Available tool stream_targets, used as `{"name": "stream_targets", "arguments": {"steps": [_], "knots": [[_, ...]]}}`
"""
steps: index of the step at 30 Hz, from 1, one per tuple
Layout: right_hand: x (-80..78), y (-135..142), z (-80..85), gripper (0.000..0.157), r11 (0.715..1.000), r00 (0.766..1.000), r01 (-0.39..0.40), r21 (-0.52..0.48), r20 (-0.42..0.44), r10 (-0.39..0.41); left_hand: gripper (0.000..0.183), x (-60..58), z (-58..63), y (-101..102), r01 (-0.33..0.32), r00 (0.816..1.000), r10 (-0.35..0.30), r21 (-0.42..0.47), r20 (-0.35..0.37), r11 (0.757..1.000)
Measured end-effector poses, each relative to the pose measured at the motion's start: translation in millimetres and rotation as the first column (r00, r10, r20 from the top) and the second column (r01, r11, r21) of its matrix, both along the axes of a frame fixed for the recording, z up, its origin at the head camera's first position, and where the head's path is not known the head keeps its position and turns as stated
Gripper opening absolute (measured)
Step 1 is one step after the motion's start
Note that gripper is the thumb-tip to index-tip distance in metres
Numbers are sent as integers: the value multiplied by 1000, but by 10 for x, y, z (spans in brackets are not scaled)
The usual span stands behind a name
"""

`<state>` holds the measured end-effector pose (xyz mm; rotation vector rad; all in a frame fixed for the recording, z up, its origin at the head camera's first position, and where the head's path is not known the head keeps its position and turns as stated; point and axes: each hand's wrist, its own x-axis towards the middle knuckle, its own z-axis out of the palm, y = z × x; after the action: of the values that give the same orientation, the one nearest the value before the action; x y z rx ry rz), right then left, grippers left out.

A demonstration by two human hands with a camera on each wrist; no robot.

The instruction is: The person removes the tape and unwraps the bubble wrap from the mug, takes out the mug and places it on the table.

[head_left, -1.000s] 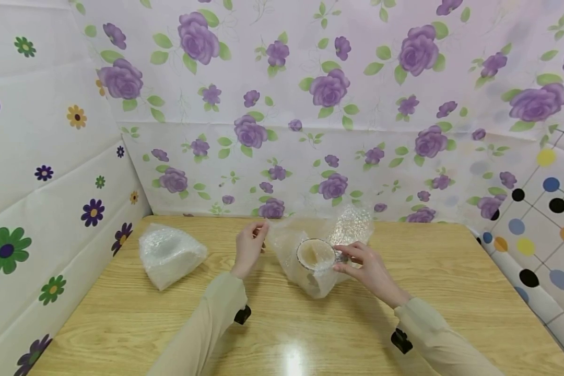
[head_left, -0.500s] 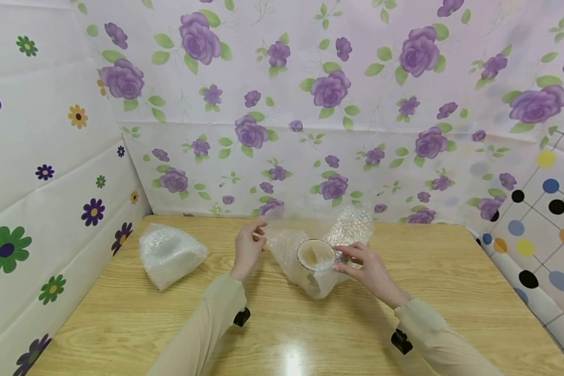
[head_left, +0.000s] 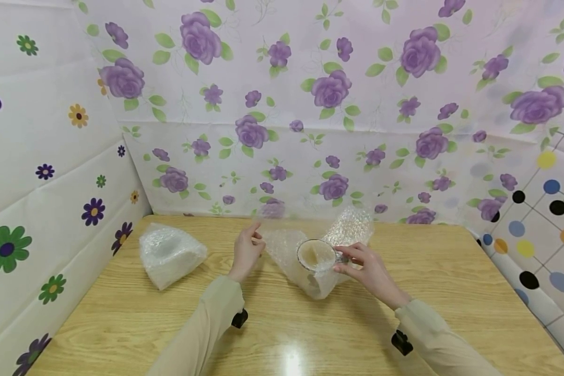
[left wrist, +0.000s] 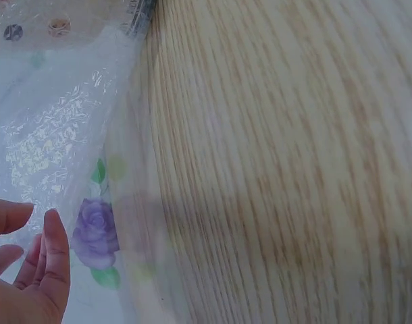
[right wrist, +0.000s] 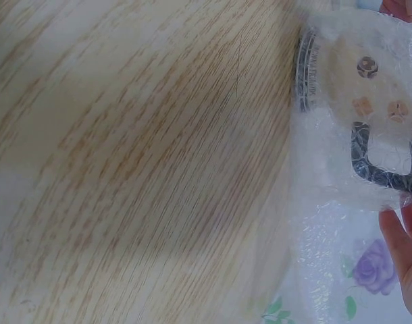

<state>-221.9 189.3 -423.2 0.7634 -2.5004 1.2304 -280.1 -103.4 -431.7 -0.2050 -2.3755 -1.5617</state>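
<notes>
A pale mug (head_left: 314, 253) with a dark patterned rim stands in a bubble wrap sheet (head_left: 350, 227) whose sides spread out behind it. In the right wrist view its dark squared handle (right wrist: 387, 178) shows through the plastic. My right hand (head_left: 368, 267) pinches the mug by the handle side, over the wrap. My left hand (head_left: 247, 251) is beside the left flap of the sheet. Thumb and forefinger stand apart in the left wrist view, with nothing seen between them.
Another crumpled bubble wrap bundle (head_left: 170, 256) lies at the left of the wooden table (head_left: 357, 339); its contents are unclear. Flower-printed cloth (head_left: 282, 130) rises along the back edge, and patterned cloths line both sides.
The left flap of bubble wrap has slipped from my left fingers and opened outward. My left hand has shifted slightly left; the right hand and mug have stayed put.
</notes>
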Motion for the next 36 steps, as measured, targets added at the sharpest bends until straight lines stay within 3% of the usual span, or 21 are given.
{"name": "stream_targets", "arguments": {"steps": [12, 17, 23, 28, 36], "knots": [[4, -2, -5, 43, 1000, 1000, 2, 2, -9, -2, 55, 37, -33, -6, 18, 999, -19, 17, 45, 1000], [4, -4, -3, 43, 1000, 1000, 1, -2, -10, -1, 44, 57, 17, 28, 27, 996, -29, -25, -89, 999], [2, -7, 0, 44, 1000, 1000, -3, -2, -10, 3, 37, 82, 102, 117, 123, 961, -133, -56, -243, 991], [5, -4, -5, 44, 1000, 1000, 2, 4, 0, -2, 35, 108, 154, 200, 189, 941, -197, -55, -277, 980], [1, 4, -7, 43, 1000, 1000, 2, 8, -15, -2, 30, 147, 211, 250, 231, 935, -246, -87, -257, 969]]}}
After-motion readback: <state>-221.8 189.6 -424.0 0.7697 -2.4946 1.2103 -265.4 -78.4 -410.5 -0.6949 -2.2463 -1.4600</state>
